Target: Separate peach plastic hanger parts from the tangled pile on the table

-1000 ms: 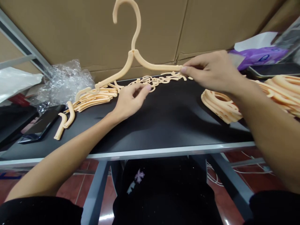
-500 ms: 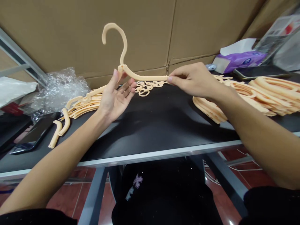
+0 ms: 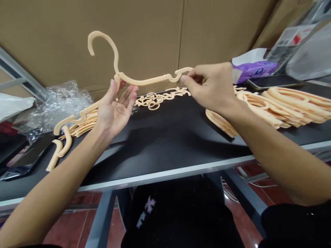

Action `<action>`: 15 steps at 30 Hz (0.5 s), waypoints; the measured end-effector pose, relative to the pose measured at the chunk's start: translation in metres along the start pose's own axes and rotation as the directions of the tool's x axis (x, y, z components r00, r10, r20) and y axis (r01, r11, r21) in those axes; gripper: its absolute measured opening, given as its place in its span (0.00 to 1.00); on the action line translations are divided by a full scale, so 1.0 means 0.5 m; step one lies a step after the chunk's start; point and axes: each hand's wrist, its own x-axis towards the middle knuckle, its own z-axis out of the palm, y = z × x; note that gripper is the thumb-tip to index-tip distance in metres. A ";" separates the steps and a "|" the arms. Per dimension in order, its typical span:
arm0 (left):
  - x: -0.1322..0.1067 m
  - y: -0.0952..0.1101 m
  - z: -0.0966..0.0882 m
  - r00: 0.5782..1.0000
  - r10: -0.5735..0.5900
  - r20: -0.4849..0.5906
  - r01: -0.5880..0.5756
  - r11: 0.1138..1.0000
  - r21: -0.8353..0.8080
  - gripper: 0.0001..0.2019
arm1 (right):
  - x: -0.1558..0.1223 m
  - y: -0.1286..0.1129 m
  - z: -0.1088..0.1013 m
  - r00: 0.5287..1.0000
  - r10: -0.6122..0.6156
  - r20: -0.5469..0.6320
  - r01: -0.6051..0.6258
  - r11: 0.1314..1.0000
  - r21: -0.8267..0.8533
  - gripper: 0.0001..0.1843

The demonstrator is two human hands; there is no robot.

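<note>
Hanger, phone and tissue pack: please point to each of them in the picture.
hanger (image 3: 144,81), head view, on its right arm
phone (image 3: 24,162), head view, on its dark screen
tissue pack (image 3: 254,69), head view, on its purple wrapper

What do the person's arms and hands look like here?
Both forearms are bare. The left hand and right hand wear no gloves, rings or watch. A black sleeve shows at the right upper arm; fingernails look short and plain.

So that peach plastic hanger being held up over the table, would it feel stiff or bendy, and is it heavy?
Probably light: the right hand lifts the hanger by one end with only fingertips. Likely a bit springy, since its arms are thin and curve slightly between the hands. The left hand lies open at its neck, so it seems easy to steady.
</note>
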 end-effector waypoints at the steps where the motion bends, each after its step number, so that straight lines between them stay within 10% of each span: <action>1: 0.000 0.002 -0.001 1.000 -0.007 -0.009 0.007 1.000 -0.014 0.27 | 0.002 0.002 0.005 0.998 0.014 0.056 -0.016 1.000 0.019 0.30; 10: -0.009 -0.003 0.024 0.995 0.017 0.098 -0.021 0.999 0.035 0.30 | 0.008 0.008 0.020 0.989 0.071 0.127 -0.074 0.997 0.017 0.39; 15: -0.032 0.000 0.055 0.979 -0.150 0.135 0.177 0.961 -0.214 0.25 | -0.008 0.000 0.055 0.964 -0.243 0.108 0.224 0.961 0.162 0.33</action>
